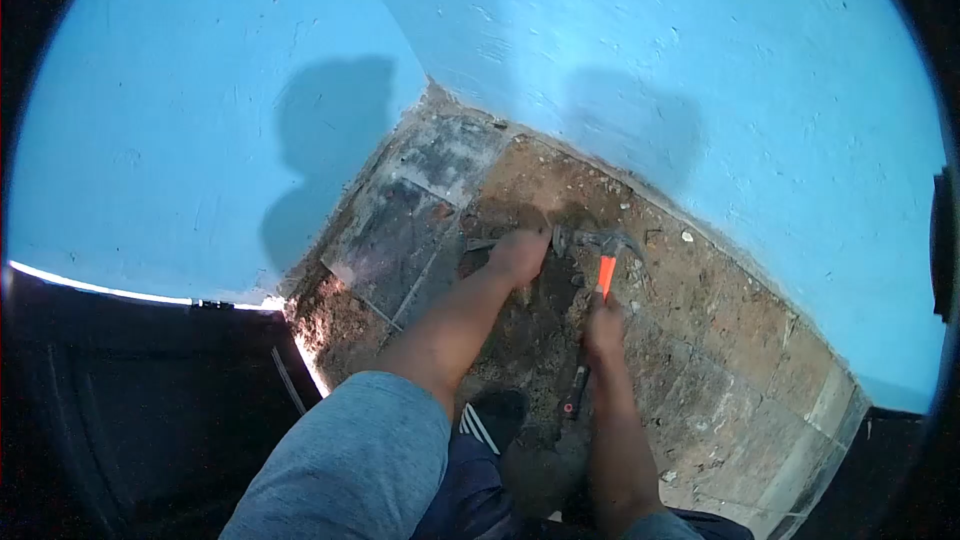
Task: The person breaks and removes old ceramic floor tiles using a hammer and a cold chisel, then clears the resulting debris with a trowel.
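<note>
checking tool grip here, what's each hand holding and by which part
The right hand holds a claw hammer by its orange handle, partway down. The left hand grips something metal against the floor, seemingly a chisel.

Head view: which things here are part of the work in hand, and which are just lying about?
In use:
- hammer, orange-necked, gripped by the right hand
- metal tool, apparently a chisel, under the left hand
- broken floor patch of bare dirt and rubble

Lying about:
- remaining dark tiles beside the patch
- blue walls
- shoe at the bottom of the frame
</note>
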Available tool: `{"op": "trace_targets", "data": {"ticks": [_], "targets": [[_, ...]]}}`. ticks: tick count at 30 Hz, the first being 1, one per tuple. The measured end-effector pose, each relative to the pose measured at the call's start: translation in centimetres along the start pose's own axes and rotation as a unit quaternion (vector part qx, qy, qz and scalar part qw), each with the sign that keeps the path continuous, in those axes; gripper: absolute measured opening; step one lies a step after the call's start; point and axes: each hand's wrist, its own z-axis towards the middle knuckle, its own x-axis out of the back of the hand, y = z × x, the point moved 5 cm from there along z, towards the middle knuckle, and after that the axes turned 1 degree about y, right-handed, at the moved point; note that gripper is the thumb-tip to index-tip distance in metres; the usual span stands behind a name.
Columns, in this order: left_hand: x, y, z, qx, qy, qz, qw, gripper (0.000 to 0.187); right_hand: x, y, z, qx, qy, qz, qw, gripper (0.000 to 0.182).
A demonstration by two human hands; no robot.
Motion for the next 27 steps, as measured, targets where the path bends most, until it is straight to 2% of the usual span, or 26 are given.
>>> {"op": "trace_targets", "data": {"ticks": [3, 5, 7, 9, 13, 16, 19, 21, 24, 27], "targets": [[0.1, -1.0, 1.0, 0.025, -0.003, -0.014, 1.0, 0.039, 2.3, -1.6, 0.0, 0.027, 0.037, -0.06, 0.997, 0.043], [0.3, -1.9, 1.6, 0.056, 0.005, -0.057, 0.997, 0.039, 3.9, -0.7, 1.5, 0.079, 0.045, -0.071, 0.993, 0.042], [0.1, -3.3, 2.2, 0.086, 0.033, -0.104, 0.99, 0.037, 4.6, 3.7, 5.1, 0.039, 0.004, 0.007, 0.999, 0.047], [1.2, -4.5, 3.0, 0.085, 0.056, -0.131, 0.986, 0.036, 5.3, 0.9, 3.3, -0.033, -0.01, 0.018, 0.999, 0.042], [2.6, -6.7, 3.9, 0.09, 0.088, -0.175, 0.976, 0.036, 4.8, 1.5, 3.5, -0.066, -0.046, 0.085, 0.993, 0.03], [3.0, -7.3, 3.7, 0.135, 0.087, -0.146, 0.976, 0.035, 4.2, 1.5, 3.4, -0.092, -0.064, 0.125, 0.986, 0.025], [3.7, -5.4, 2.7, 0.061, 0.061, -0.181, 0.98, 0.035, 4.0, 1.0, 2.7, -0.118, -0.058, 0.188, 0.973, 0.023], [2.9, -5.2, 2.8, 0.051, 0.017, -0.175, 0.983, 0.036, 3.9, 1.3, 2.8, -0.118, -0.027, 0.236, 0.964, 0.028], [1.7, -4.9, 2.8, 0.036, -0.036, -0.176, 0.983, 0.037, 4.0, 1.8, 3.4, -0.091, -0.047, 0.166, 0.981, 0.027], [1.1, -4.6, 2.9, -0.009, -0.052, -0.192, 0.98, 0.036, 4.1, 1.7, 3.2, -0.071, -0.018, 0.163, 0.984, 0.029]]}}
